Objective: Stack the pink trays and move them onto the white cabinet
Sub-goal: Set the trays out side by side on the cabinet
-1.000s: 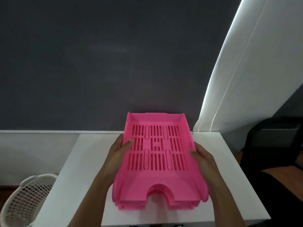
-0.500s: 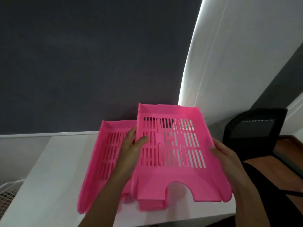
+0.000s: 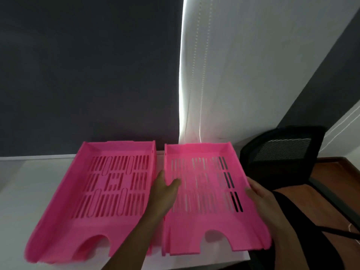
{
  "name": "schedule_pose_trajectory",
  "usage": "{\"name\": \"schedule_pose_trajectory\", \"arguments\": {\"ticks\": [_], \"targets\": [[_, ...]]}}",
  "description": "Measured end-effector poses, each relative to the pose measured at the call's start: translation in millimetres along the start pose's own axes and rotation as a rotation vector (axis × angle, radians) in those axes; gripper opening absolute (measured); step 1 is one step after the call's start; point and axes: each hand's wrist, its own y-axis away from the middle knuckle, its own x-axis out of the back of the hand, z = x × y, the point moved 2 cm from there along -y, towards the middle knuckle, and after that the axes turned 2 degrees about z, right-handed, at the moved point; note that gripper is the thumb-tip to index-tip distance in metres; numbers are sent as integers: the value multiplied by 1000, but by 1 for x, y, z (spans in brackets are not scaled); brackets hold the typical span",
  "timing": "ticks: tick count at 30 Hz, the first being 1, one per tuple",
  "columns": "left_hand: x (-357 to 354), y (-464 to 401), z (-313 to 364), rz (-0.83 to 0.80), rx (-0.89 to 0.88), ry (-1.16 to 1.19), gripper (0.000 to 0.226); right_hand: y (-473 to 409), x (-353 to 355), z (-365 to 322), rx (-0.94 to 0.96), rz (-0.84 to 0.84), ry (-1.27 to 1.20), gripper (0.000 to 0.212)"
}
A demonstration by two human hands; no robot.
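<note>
**Two pink trays side by side, one gripped at both edges**

Two large backdrops fill the far half of the view: a dark grey wall (image 3: 87, 71) on the left and a pale blind (image 3: 253, 65) on the right, with a bright strip of light where they meet. Below them lies the white surface (image 3: 25, 182), whose left and near parts run out of the picture; whether it is the cabinet top cannot be told from here. To the right stands a black mesh chair (image 3: 282, 152), partly hidden behind the right forearm, over a brown floor (image 3: 331, 172).

The left tray (image 3: 109, 221) rests on the surface, its notched front edge nearest the viewer and blurred at the near left corner. The right tray (image 3: 206, 227) sits just beside it, side walls nearly touching; its right slots show dark, so that side seems to overhang the surface edge, though whether it rests or is lifted is unclear.

The left hand (image 3: 163, 193) closes on the right tray's left wall, thumb inside on the slotted floor, fingers hidden between the trays. The right hand (image 3: 261, 195) wraps the tray's right wall, thumb on the rim, fingers hidden beneath. Both grips are closed on this tray.
</note>
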Motion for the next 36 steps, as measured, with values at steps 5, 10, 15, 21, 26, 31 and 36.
{"name": "schedule_pose_trajectory", "arguments": {"ticks": [5, 10, 15, 21, 26, 31, 36], "targets": [[-17, 9, -16, 82, 29, -66, 79, -12, -4, 29, -95, -49, -20, 33], [-26, 9, -20, 115, 70, -79, 75, -15, -5, 36, -114, -50, 26, 30], [-22, 6, -16, 123, -28, -64, 74, -17, -20, 12, 42, 98, 106, 20], [12, 5, 1, 162, -135, -31, 59, -20, -69, -22, 148, 188, 180, 42], [68, 10, 2, 202, -213, 82, 53, -7, -139, -41, 208, 38, 153, 45], [145, 5, -12, 328, -160, 97, 46, 11, -209, -40, 200, -112, 124, 49], [215, 1, -19, 417, -142, -64, 47, 25, -258, -29, 158, -97, 78, 52]]}}
